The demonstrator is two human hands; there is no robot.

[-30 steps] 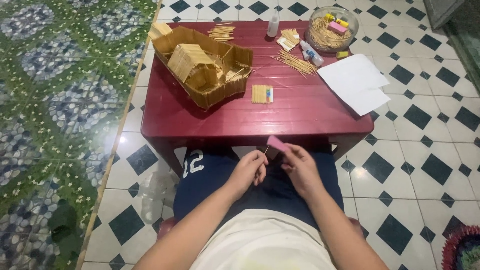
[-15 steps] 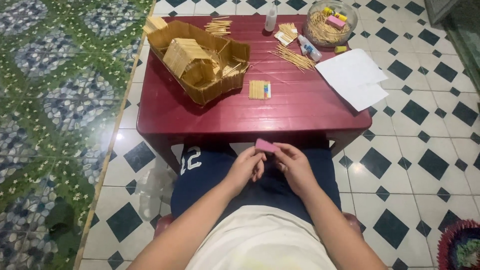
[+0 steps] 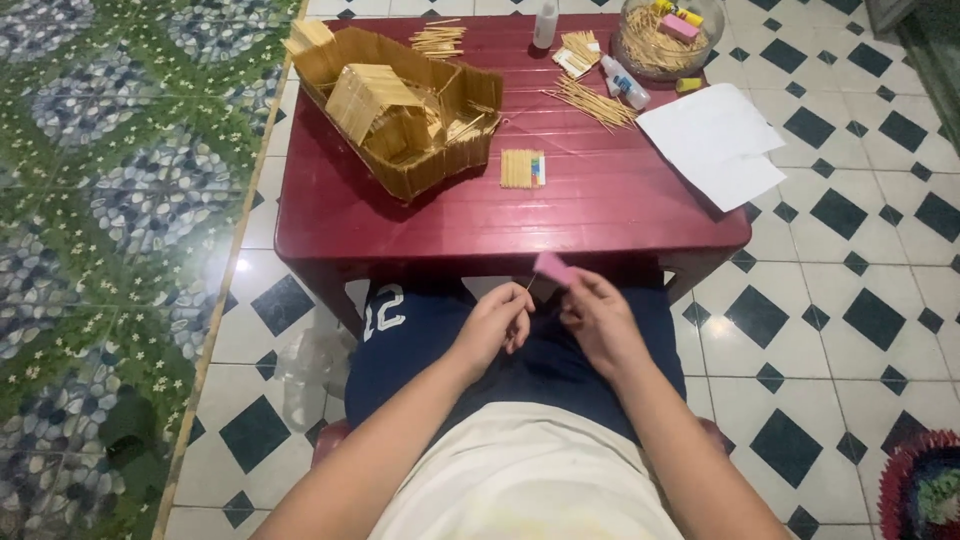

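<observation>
Sitting at a red table bearing a stick-built model house, the right hand pinches a pink block; the left hand pinches a thin stick beside it. Short, light strokes seem best.

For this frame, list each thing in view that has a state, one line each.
left hand: pinching a thin stick, over the lap
right hand: holding a small pink block
stick house: upright inside its stick tray
flat stick panel: lying flat on the red table
glass bowl: filled with sticks
white paper sheets: overhanging the table's right edge
small bottle: lying on its side
</observation>
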